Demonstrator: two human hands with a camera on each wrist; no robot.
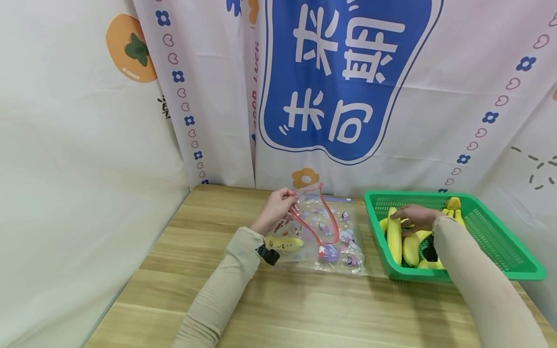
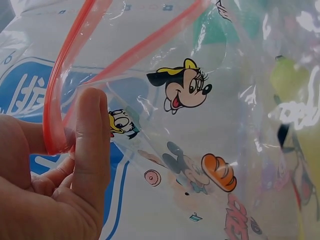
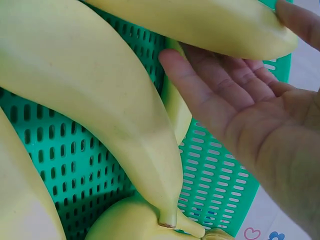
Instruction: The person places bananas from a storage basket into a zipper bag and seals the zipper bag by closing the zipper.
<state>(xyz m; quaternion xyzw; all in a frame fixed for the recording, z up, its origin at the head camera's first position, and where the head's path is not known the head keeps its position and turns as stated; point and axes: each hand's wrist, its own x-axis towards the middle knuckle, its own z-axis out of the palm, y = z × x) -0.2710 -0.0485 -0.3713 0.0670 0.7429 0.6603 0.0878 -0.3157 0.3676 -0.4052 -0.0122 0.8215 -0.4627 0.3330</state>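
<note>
My left hand pinches the red-edged mouth of a clear zip bag printed with cartoon characters. The mouth gapes, with a red slider at its lower corner. A yellow banana shows at the bag's left side, seen through plastic. In the left wrist view the bag's red zip strip runs between thumb and fingers. My right hand is in the green basket, holding the end of a banana. In the right wrist view, its thumb and fingers lie on opposite sides of that banana.
More bananas lie in the basket, among them a curved one and a bunch. A dark object sits among them. A purple strip lies behind the bag on the wooden table. Printed cloth hangs behind.
</note>
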